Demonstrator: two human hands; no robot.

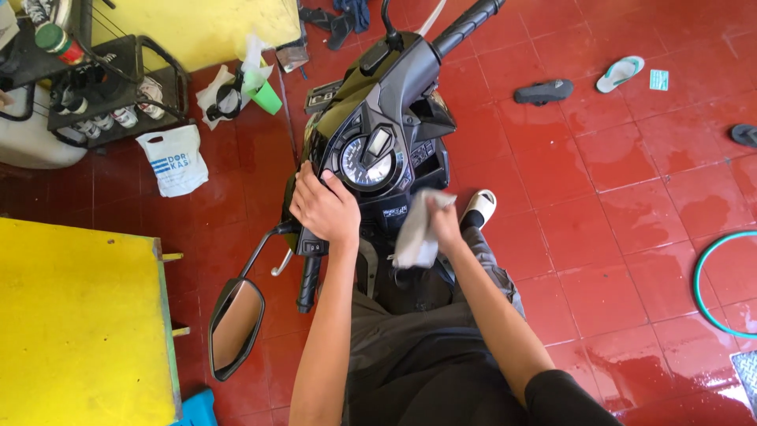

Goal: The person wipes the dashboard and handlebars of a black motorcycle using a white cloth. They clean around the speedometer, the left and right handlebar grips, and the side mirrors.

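I sit astride a black scooter (398,87) and look down at its round speedometer (367,162). My left hand (325,209) rests on the left side of the handlebar cover, next to the dial. My right hand (443,225) grips a grey cloth (418,229) that hangs against the panel just below the dial. The left grip (308,284) and a mirror (235,325) stick out below my left hand. The right grip (465,24) points up at the top.
A yellow table (79,323) stands at the left. A black rack with shoes (110,95), a white plastic bag (175,162) and a green cup (266,96) lie behind it. Sandals (544,91) lie on the wet red tiles, and a green hose (710,276) curves at the right.
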